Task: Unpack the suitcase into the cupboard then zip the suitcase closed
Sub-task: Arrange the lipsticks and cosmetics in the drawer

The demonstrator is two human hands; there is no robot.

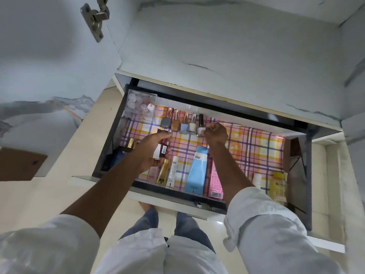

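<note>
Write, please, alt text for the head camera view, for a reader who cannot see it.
A person stands over an open drawer lined with checked paper; the right hand pinches a nail polish bottle at the end of a row, and the left hand holds more small bottles. Tubes and bottles lie along the drawer's front edge.

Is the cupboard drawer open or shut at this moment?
Open. The drawer is pulled out from the cupboard, so its checked liner and the row of nail polish bottles show from above, and both hands reach into it.
</note>
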